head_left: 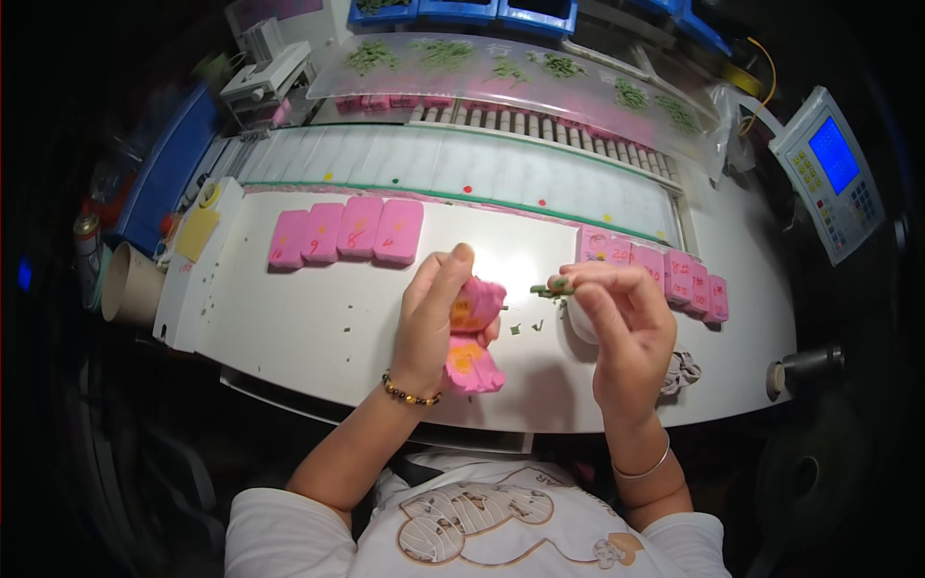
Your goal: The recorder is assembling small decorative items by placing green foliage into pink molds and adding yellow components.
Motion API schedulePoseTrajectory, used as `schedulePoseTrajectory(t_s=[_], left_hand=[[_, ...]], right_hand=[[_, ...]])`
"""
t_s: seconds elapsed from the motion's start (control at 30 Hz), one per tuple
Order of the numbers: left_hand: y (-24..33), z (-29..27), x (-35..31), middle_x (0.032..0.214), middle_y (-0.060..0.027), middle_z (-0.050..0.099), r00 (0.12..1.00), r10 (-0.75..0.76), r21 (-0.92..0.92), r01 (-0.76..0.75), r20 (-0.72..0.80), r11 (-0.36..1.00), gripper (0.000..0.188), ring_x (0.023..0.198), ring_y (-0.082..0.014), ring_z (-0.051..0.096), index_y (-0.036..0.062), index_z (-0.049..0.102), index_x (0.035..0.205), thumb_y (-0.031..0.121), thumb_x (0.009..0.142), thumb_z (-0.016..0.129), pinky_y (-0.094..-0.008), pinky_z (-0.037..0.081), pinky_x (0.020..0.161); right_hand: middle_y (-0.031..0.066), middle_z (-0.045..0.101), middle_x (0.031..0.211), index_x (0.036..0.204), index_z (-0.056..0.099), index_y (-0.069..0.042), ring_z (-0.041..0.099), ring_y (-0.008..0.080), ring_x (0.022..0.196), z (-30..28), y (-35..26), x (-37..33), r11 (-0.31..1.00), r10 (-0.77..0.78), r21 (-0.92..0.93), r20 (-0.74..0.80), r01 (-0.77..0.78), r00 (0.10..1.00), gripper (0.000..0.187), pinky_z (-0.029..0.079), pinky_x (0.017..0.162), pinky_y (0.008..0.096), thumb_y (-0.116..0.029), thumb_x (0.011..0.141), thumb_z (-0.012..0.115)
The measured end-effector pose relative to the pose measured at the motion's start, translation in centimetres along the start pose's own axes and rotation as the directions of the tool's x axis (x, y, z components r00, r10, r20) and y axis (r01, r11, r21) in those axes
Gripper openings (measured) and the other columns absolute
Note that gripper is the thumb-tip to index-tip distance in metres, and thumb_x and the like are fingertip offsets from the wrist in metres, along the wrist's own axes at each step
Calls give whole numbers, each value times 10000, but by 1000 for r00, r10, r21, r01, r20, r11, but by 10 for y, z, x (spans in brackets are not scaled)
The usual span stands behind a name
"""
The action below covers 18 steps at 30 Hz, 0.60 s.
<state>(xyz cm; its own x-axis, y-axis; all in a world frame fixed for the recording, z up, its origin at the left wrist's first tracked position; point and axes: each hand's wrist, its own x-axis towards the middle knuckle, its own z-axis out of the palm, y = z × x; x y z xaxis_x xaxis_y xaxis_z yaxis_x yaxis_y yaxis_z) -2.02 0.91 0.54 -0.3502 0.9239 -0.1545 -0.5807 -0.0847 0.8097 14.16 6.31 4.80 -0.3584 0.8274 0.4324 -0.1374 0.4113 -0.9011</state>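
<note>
My left hand (431,313), with a beaded bracelet at the wrist, grips a pink rubber mould (474,364). The mould is spread apart into two flaps, with orange marks on its faces. To its right, my right hand (631,332) pinches small green wax pieces (552,289) between thumb and fingertips, apart from the mould. Beneath the hands, several green bits (515,329) lie scattered on the white table (318,318). A white rounded object (582,322) is partly hidden behind my right hand.
Pink blocks (361,229) stand in a row at left, and more blocks (679,277) at right. Behind runs a glass-topped strip (434,159), then a clear shelf (482,72) with green piles. A keypad screen (833,159), grey cloth (682,371) and paper cup (130,284) flank the table.
</note>
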Motion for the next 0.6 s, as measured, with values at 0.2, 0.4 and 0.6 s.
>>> schedulePoseTrajectory(t_s=[0.2, 0.4, 0.6], left_hand=[[-6, 4, -19, 741, -65, 594, 971, -84, 211, 37, 222, 977, 316, 630, -131, 598, -41, 621, 1007, 261, 983, 530, -237, 504, 587], [1, 13, -24, 813, -49, 656, 946, -224, 77, 211, 235, 974, 195, 713, -82, 604, -19, 678, 980, 152, 947, 591, -209, 486, 641], [1, 3, -19, 787, -64, 647, 925, -276, 172, 237, 261, 956, 167, 687, -109, 622, -22, 647, 921, 128, 935, 575, -231, 517, 635]], right_hand=[[61, 657, 958, 934, 641, -7, 565, 95, 865, -6, 21, 1, 883, 343, 357, -45, -305, 938, 50, 441, 793, 244, -34, 892, 645], [45, 581, 891, 882, 693, -61, 513, 184, 799, -6, 26, -17, 885, -280, -357, 101, 298, 955, 196, 411, 692, 294, 1, 712, 769], [0, 586, 794, 858, 688, -113, 506, 184, 740, -15, 20, -13, 719, -460, -457, 251, 523, 852, 224, 366, 647, 314, -63, 666, 793]])
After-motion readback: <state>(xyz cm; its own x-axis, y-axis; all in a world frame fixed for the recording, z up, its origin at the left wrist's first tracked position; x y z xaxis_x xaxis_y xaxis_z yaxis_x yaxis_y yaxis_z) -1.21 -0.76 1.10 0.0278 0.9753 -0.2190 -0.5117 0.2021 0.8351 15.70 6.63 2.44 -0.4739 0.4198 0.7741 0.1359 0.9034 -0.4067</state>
